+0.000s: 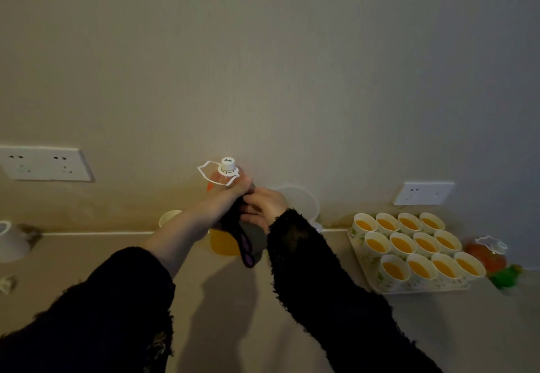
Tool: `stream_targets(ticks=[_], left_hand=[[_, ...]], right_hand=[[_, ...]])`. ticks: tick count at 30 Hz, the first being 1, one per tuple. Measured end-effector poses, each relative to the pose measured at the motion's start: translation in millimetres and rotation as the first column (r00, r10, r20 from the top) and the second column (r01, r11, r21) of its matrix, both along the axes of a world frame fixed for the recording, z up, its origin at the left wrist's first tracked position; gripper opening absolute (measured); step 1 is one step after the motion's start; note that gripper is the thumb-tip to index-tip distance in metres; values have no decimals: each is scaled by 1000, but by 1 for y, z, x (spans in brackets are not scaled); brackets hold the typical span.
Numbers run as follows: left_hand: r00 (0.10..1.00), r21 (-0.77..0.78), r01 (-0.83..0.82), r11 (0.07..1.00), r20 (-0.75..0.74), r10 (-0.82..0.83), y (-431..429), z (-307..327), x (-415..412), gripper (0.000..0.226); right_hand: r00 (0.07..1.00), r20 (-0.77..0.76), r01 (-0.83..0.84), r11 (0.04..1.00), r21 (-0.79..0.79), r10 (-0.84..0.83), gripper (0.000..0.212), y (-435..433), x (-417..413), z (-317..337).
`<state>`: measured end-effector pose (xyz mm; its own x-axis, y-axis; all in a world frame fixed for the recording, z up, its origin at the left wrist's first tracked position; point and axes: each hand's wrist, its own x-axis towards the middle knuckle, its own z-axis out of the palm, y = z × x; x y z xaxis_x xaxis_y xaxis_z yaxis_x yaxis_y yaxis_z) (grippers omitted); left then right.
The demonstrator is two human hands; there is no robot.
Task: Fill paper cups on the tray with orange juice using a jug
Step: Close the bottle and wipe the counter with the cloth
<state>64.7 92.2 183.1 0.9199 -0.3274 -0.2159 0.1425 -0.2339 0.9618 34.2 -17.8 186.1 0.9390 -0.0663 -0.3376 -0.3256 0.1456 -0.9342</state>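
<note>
Within both hands (267, 203), upright juice bottle (223, 178), capped

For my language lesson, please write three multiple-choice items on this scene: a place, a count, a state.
1. The flowered rectangular tray lies on which side of the held clear plastic juice bottle? A left B right C nearer
2. How many white paper cups stand on it? A nine B twelve C fifteen
3. The bottle's white round cap is: A on the neck B on the counter C in a hand
Key: B, tray right of the bottle; B, three rows of four; A, cap tops the neck.
</note>
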Motion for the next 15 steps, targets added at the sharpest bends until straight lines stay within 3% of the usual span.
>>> stream_targets(ticks=[3, 5, 7, 9, 12, 15], left_hand=[[993, 3, -113, 994, 43, 113, 9, -9, 4, 29], [974, 118, -189, 975, 152, 170, 14, -17, 8, 22], [931, 424, -223, 878, 361, 63, 19, -26, 12, 21], [876, 635, -259, 728, 472, -100, 19, -29, 5, 22], [776, 758, -304, 577, 549, -312, 11, -37, -19, 30], [726, 810, -283, 514, 531, -438, 0, -61, -49, 29]], right_hand=[[994, -61, -96, 995, 4, 96, 36, -3, -4, -1], [991, -89, -102, 995, -3, 101, 33, -6, -8, 1], [989, -144, -29, 999, 38, 34, 34, -12, -6, -10], [973, -226, -20, 995, 99, 42, 41, -13, -7, -24], [941, -317, -35, 967, 252, 116, 51, -7, -8, -52], [914, -390, 61, 910, 411, 115, 51, 2, -7, -78]])
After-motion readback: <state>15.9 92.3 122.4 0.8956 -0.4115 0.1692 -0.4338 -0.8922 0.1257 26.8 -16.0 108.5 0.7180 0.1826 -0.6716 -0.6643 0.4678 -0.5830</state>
